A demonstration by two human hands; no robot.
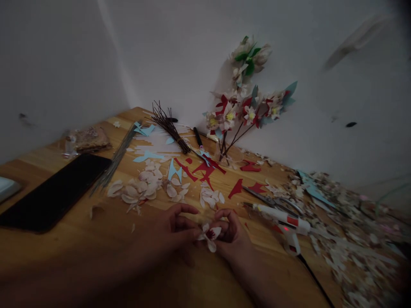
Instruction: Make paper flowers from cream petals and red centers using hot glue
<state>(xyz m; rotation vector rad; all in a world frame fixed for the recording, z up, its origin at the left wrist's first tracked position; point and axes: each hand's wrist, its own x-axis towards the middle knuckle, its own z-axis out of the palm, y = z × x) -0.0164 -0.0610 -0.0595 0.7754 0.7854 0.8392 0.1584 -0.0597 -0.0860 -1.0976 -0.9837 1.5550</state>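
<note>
A small white flower with a dark red centre is between my two hands, low in the middle of the view. My left hand pinches it from the left, thumb and fingers meeting at a petal. On the other side, my right hand grips the flower with curled fingers. Just beyond the hands lies a small pile of pale petals, with a larger petal heap to its left. Red scraps are spread behind the petals.
A white glue gun with a lit red light and scissors lie at right, near many scattered petals. A black tablet-like slab is at left. Behind are twigs and an upright flower arrangement by the wall.
</note>
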